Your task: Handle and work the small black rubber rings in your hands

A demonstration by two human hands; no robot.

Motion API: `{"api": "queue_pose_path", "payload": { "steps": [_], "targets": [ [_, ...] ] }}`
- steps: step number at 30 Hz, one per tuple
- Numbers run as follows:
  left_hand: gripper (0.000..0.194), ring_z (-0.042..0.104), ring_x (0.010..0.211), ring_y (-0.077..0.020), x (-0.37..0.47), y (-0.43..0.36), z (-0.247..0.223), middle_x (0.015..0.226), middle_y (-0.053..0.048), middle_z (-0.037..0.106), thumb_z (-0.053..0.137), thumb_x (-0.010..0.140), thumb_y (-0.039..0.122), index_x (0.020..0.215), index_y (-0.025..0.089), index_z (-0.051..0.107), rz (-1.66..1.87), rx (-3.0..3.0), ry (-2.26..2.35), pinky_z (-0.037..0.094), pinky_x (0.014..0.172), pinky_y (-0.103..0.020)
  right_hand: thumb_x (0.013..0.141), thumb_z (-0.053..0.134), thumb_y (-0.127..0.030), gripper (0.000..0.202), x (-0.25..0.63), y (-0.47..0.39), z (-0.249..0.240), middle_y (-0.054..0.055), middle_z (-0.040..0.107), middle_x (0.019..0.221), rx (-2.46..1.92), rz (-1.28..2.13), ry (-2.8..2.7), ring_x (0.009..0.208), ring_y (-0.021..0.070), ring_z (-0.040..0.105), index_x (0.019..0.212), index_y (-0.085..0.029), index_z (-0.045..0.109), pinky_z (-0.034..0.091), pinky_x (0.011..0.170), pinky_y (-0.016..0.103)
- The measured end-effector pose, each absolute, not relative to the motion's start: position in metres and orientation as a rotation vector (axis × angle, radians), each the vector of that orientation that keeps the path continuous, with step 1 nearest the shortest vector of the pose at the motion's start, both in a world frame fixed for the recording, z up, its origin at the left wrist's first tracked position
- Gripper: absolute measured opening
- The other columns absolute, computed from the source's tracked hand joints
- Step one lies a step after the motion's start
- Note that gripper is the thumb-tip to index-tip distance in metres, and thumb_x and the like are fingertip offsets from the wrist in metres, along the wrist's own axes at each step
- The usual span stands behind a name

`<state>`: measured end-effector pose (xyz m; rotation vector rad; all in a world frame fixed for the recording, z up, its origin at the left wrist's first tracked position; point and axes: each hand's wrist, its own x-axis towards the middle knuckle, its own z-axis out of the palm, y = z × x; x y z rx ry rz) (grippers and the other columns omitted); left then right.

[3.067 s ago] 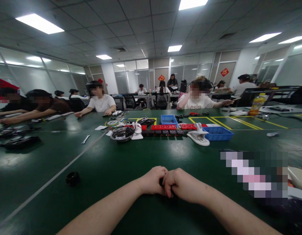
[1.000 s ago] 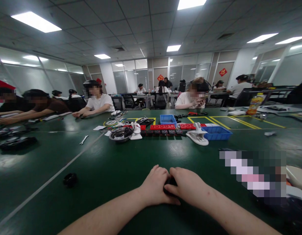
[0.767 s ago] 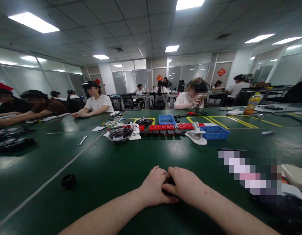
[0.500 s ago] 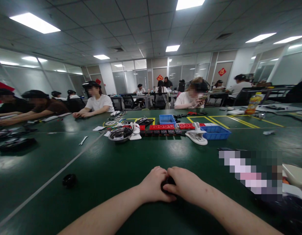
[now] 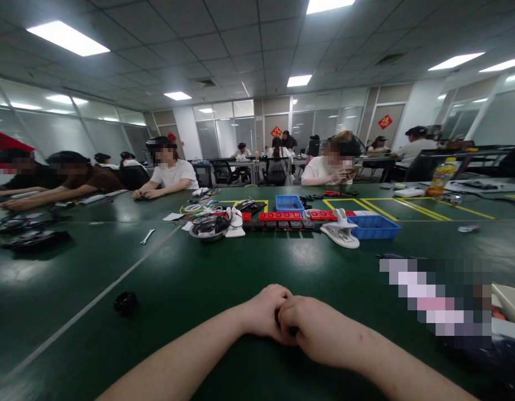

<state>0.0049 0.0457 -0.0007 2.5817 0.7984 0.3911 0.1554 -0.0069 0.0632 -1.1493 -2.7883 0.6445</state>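
Observation:
Close together over the green table [image 5: 190, 284], my left hand [image 5: 263, 312] and my right hand [image 5: 307, 320] are both closed around a small black part [image 5: 278, 316]. Only slivers of it show between the fingers, so its shape is hidden. The right fingers are curled over it and touch the left hand. Off to the left, a short black ring-shaped piece [image 5: 126, 303] lies by itself on the tabletop.
A wrench [image 5: 147, 237] lies farther left. Across the middle are a cable coil in a round dish [image 5: 209, 229], red blocks [image 5: 280, 216], a white clamp base [image 5: 341, 234] and a blue bin [image 5: 373, 226]. A drink bottle [image 5: 442, 177] stands right. Several people sit around.
My right hand has turned and its fingers have curled further over the black part, covering more of it. The whole view has shifted slightly, moving the surroundings to the right.

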Motion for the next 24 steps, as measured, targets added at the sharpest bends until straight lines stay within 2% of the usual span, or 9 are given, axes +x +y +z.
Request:
{"api": "queue_pose_path", "payload": {
  "steps": [4, 8, 10, 14, 18, 21, 24],
  "targets": [
    [0.047, 0.051, 0.091, -0.0225, 0.005, 0.044, 0.000, 0.096, -0.002, 0.055, 0.077, 0.046, 0.031, 0.087, 0.018, 0.060, 0.387, 2.533, 0.837, 0.040, 0.084, -0.031, 0.061, 0.044, 0.000, 0.027, 0.155, -0.007, 0.065, 0.001, 0.063, 0.076, -1.071, 0.694, -2.744, 0.075, 0.0137, 0.056, 0.070, -0.017, 0.063, 0.041, 0.069, 0.022],
    [0.049, 0.051, 0.095, -0.0220, 0.005, 0.043, 0.000, 0.104, -0.003, 0.055, 0.072, 0.057, 0.025, 0.103, 0.018, 0.055, 0.498, 2.477, 0.795, 0.038, 0.088, -0.031, 0.065, 0.045, -0.004, 0.024, 0.156, -0.009, 0.076, 0.003, 0.061, 0.084, -1.109, 0.577, -2.591, 0.084, 0.0157, 0.053, 0.077, -0.017, 0.061, 0.039, 0.078, 0.026],
    [0.053, 0.049, 0.099, -0.0222, 0.004, 0.043, 0.001, 0.110, -0.004, 0.052, 0.070, 0.061, 0.026, 0.110, 0.020, 0.051, 0.546, 2.463, 0.766, 0.038, 0.089, -0.032, 0.070, 0.049, -0.012, 0.020, 0.157, -0.008, 0.078, 0.005, 0.059, 0.090, -1.280, 0.511, -2.515, 0.088, 0.0186, 0.052, 0.087, -0.017, 0.060, 0.039, 0.080, 0.029],
    [0.069, 0.046, 0.103, -0.0249, 0.005, 0.041, 0.003, 0.113, -0.006, 0.050, 0.073, 0.056, 0.040, 0.117, 0.022, 0.045, 0.528, 2.456, 0.841, 0.038, 0.089, -0.036, 0.072, 0.056, -0.029, 0.035, 0.158, -0.004, 0.070, 0.010, 0.053, 0.100, -1.604, 0.473, -2.420, 0.090, 0.0227, 0.052, 0.104, -0.014, 0.051, 0.040, 0.078, 0.033],
    [0.069, 0.049, 0.095, -0.0256, 0.010, 0.037, 0.002, 0.103, -0.006, 0.054, 0.073, 0.052, 0.051, 0.109, 0.019, 0.049, 0.531, 2.510, 1.010, 0.037, 0.087, -0.039, 0.077, 0.050, -0.026, 0.020, 0.154, 0.000, 0.063, 0.009, 0.054, 0.092, -1.730, 0.438, -2.469, 0.080, 0.0202, 0.055, 0.092, -0.014, 0.054, 0.041, 0.069, 0.030],
    [0.063, 0.051, 0.088, -0.0250, 0.015, 0.032, -0.001, 0.092, -0.004, 0.057, 0.071, 0.050, 0.057, 0.096, 0.018, 0.054, 0.534, 2.541, 1.138, 0.037, 0.086, -0.041, 0.077, 0.051, -0.027, 0.017, 0.153, 0.001, 0.063, 0.008, 0.055, 0.090, -1.746, 0.416, -2.474, 0.077, 0.0194, 0.056, 0.087, -0.014, 0.055, 0.041, 0.066, 0.028],
    [0.055, 0.053, 0.087, -0.0241, 0.019, 0.028, -0.003, 0.088, -0.004, 0.058, 0.069, 0.055, 0.055, 0.092, 0.018, 0.054, 0.543, 2.548, 1.208, 0.032, 0.091, -0.043, 0.076, 0.053, -0.029, 0.017, 0.153, 0.002, 0.064, 0.008, 0.055, 0.088, -1.749, 0.395, -2.469, 0.077, 0.0194, 0.056, 0.086, -0.015, 0.054, 0.040, 0.065, 0.028]
  ]
}}
